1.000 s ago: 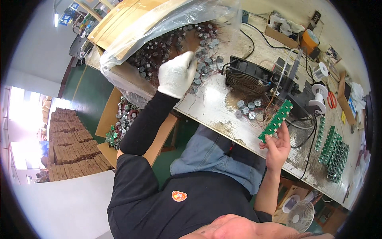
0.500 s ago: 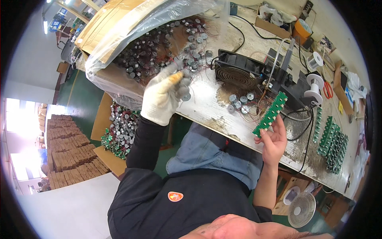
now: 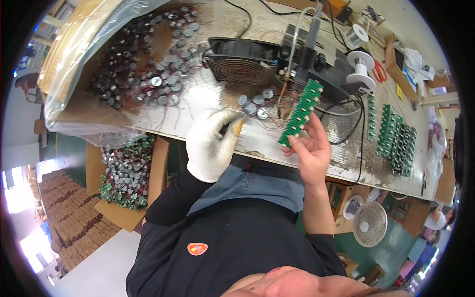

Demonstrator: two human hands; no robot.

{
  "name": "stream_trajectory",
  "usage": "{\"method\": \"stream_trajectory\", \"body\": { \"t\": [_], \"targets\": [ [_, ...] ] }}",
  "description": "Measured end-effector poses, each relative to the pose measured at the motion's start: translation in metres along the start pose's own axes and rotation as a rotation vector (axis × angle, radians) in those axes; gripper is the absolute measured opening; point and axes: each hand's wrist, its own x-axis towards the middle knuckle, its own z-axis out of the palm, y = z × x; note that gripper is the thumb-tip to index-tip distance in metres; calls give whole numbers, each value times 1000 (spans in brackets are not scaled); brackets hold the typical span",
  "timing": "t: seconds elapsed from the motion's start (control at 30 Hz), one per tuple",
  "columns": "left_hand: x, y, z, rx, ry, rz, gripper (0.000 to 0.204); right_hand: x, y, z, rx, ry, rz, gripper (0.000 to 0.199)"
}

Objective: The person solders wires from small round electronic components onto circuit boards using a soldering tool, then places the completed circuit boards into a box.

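My left hand (image 3: pixel 213 143), in a white glove with a yellow-stained fingertip, is over the near edge of the bench. Its fingers and thumb are pinched together; what is between them is too small to make out. Just beyond the fingertips lies a little cluster of round silver parts (image 3: pixel 258 99) with thin reddish wires. My bare right hand (image 3: pixel 312 151) grips the lower end of a long green circuit board (image 3: pixel 302 113) between thumb and fingers. The board is tilted, its upper end leaning away to the right, with a row of small pale components along it.
A black fan (image 3: pixel 242 69) sits behind the cluster, beside a soldering stand (image 3: pixel 304 54) and solder spools (image 3: pixel 360 69). More green boards (image 3: pixel 396 141) lie at right. A plastic-lined carton (image 3: pixel 74 64) spills many silver parts at left; another full carton (image 3: pixel 126 173) stands below.
My left hand has come away from the heap of silver parts, moving right and nearer to the small cluster. My right hand still holds the circuit board. The view has shifted rightward.
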Motion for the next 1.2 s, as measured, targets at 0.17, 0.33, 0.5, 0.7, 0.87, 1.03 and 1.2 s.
{"method": "stream_trajectory", "body": {
  "t": [0.17,0.33,0.5,0.7,0.87,1.03,1.2],
  "targets": [
    [-8,12,20,92,-78,-4,11,5,-5,-2,36,-17,37,64],
    [-9,13,33,-3,-126,-42,9,10,-7,-5,64,-57,103,61],
    [-4,19,33,-721,-402,-771,15,14,-10,-4,69,-71,126,59],
    [3,7,36,-789,-431,-777,19,16,-12,2,99,-72,113,59],
    [3,-2,44,-819,-397,-689,16,15,-10,5,125,-36,46,60],
    [5,1,47,-925,-331,-716,15,16,-9,7,152,-12,21,60],
    [9,2,46,-904,-353,-729,16,17,-9,8,153,1,18,59]
  ]
}}
